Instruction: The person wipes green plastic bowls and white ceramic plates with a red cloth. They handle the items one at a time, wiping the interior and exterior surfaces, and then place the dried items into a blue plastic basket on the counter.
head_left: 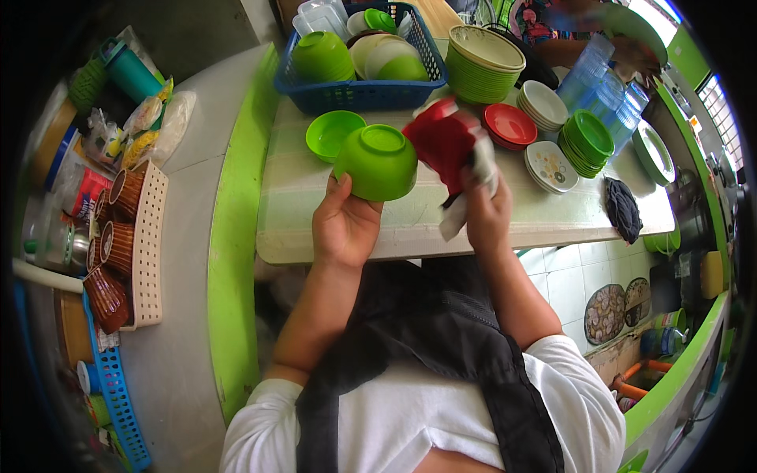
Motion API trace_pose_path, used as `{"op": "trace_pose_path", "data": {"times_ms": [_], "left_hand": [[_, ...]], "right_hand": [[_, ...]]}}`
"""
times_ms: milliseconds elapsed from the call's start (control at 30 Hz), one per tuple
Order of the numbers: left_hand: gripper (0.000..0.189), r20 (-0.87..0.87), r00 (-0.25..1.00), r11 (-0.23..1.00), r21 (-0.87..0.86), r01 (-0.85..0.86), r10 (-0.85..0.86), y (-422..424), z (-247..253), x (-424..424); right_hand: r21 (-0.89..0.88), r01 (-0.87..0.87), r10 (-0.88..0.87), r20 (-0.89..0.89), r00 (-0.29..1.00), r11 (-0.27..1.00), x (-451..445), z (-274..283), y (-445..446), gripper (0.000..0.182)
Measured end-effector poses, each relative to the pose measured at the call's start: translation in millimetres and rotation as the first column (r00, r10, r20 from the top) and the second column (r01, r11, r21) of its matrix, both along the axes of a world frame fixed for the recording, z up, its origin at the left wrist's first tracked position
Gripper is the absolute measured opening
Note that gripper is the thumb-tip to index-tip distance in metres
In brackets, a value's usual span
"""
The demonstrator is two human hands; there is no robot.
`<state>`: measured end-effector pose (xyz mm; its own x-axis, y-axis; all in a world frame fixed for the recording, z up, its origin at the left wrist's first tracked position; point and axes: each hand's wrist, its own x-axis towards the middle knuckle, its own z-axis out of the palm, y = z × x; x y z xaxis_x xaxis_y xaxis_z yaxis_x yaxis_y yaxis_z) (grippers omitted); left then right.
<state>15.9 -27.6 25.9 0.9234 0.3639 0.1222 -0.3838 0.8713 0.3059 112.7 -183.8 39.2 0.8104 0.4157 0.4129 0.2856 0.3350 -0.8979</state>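
Observation:
My left hand (pixel 349 222) grips a green bowl (pixel 378 168) by its rim, its base turned up towards me. To the right of it, my right hand (pixel 489 207) holds a red and white cloth (pixel 440 139), which is blurred and hangs between the bowl and my fingers. Just behind the held bowl, another green bowl (pixel 335 135) stands upright on the table (pixel 295 227). A blue plastic basket (pixel 355 94) with green bowls and plates is at the back. Beside the basket rises a tall stack of green and cream bowls (pixel 482 71).
Red saucers (pixel 510 125), white dishes (pixel 551 167), green saucers (pixel 591 139) and clear bluish tumblers (pixel 606 88) stand at the right, near a dark crumpled cloth (pixel 623 210). Another person's hand (pixel 633 59) is by the tumblers. A counter with a beige basket (pixel 148 248) lies left.

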Motion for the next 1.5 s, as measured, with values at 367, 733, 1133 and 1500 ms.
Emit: {"op": "trace_pose_path", "data": {"times_ms": [367,733,1133,1500], "left_hand": [[0.028,-0.122,0.992,0.711,0.700,0.061,0.034,-33,15,-8],[0.038,0.328,0.785,-0.060,0.935,-0.350,0.525,-37,11,0],[0.062,-0.128,0.976,0.902,0.417,-0.109,0.178,-6,10,5],[0.080,-0.113,0.994,0.891,0.451,0.049,0.002,-7,-7,-7]], "right_hand": [[-0.467,-0.063,0.190,0.231,0.954,0.882,2,58,20,0.031],[0.032,0.220,-0.198,0.577,0.792,0.975,-20,0,33,0.055],[-0.239,-0.420,0.338,-0.317,0.886,0.876,-7,51,-13,0.043],[-0.606,0.201,0.493,0.764,0.416,0.770,0,32,-1,0.050]]}}
